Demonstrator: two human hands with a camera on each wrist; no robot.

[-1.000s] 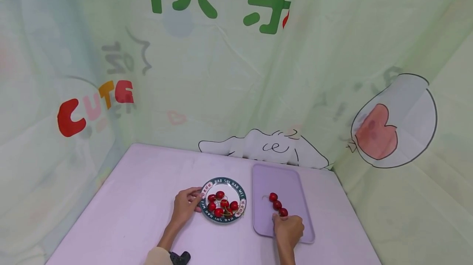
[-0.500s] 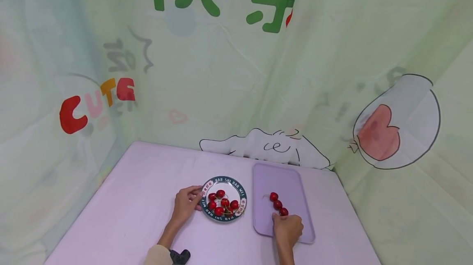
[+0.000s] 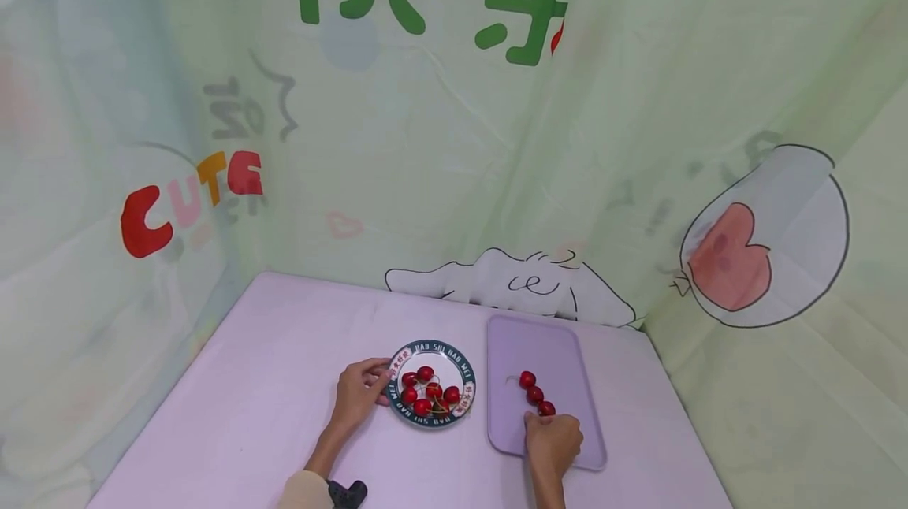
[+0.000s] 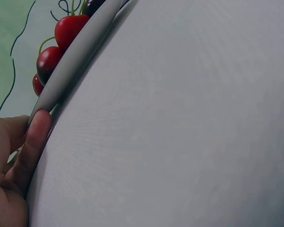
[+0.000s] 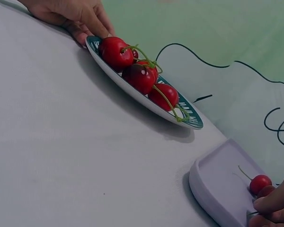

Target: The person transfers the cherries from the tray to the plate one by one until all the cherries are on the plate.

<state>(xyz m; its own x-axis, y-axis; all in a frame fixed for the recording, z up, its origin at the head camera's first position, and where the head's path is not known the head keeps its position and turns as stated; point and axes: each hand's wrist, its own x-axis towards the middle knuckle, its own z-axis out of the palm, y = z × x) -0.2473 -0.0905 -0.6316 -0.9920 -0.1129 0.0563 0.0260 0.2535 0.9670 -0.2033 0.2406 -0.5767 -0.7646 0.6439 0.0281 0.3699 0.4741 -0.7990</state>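
Note:
My left hand (image 3: 356, 395) grips the left rim of a round plate (image 3: 463, 367) with a dark green lettered border, thumb above and fingers below. Several red cherries (image 3: 433, 391) with green stems lie on it. On the lilac tray (image 3: 535, 343) to the right, three cherries form a slanting row: a far one (image 3: 527, 379) with its stem pointing left, a middle one (image 3: 535, 395) and a near one (image 3: 546, 408). My right hand (image 3: 553, 443) is at the near cherry, partly covering it. In the right wrist view a thin dark stem (image 5: 253, 213) shows between its thumb and finger.
A pale pink-white table (image 3: 284, 351) carries the plate and tray side by side. A printed curtain (image 3: 397, 146) closes off the back and both sides. A black device (image 3: 347, 493) is strapped at the left wrist.
The head view has shifted slightly. Both hands, the plate and the row of cherries keep their places.

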